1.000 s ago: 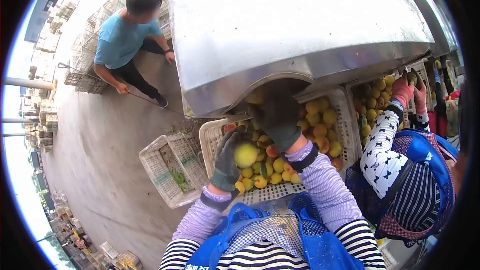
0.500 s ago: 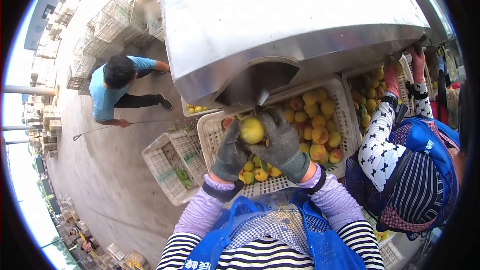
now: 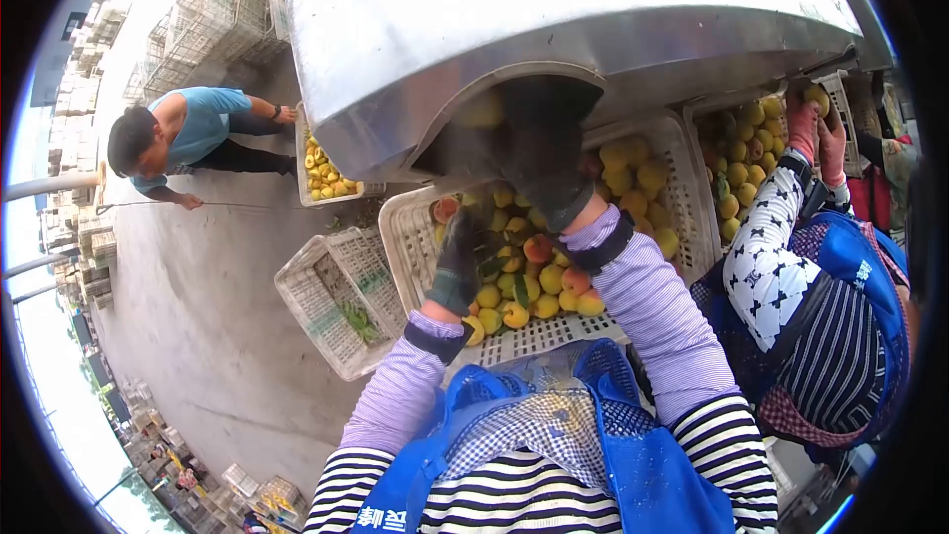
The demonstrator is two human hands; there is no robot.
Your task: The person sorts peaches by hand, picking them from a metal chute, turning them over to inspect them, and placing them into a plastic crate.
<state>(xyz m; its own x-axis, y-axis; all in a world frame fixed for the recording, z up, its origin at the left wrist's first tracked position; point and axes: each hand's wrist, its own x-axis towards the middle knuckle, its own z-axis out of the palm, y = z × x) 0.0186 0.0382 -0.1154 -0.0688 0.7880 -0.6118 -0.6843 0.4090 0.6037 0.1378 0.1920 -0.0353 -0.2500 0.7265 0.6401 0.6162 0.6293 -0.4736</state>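
Our left hand over left end of fruit crate; grip blurred, we cannot tell; our right hand reaches from above crate into metal hood; peach at hood's opening, beside our right fingers; whether pinched, we cannot tell; leaf-strewn crate left of fruit crate; co-worker's hands to its right.

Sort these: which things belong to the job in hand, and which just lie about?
In the job: left hand; right hand; fruit; fruit crate; metal machine.

Apparently lying about: floor crate; green leaves inside it; stacked crates.
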